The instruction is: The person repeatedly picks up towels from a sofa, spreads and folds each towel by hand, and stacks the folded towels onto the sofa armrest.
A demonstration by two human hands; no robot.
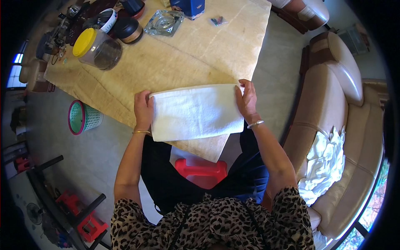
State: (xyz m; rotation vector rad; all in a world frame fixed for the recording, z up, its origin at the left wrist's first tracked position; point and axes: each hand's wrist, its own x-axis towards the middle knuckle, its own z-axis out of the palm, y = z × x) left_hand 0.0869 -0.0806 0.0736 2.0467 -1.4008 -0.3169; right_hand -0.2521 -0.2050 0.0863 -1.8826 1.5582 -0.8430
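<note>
A folded white towel (pixel 197 114) is held level by its two short sides over the near corner of the table. My left hand (pixel 144 109) grips its left edge near the upper corner, the thumb on top and the fingers mostly hidden. On the opposite side, my right hand (pixel 247 99) pinches the upper right corner between thumb and fingers. The towel's far edge shows layers of the fold. Beneath it lies a tan, creased table cover (pixel 187 62), whose corner points towards me.
On the table stand a yellow-lidded plastic jar (pixel 106 53), a black round container (pixel 128 30), a glass ashtray (pixel 164 22) and a blue box (pixel 188 7). A green basket (pixel 92 118) is on the floor at left. White cloths (pixel 326 162) lie on the leather sofa (pixel 315 103) at right.
</note>
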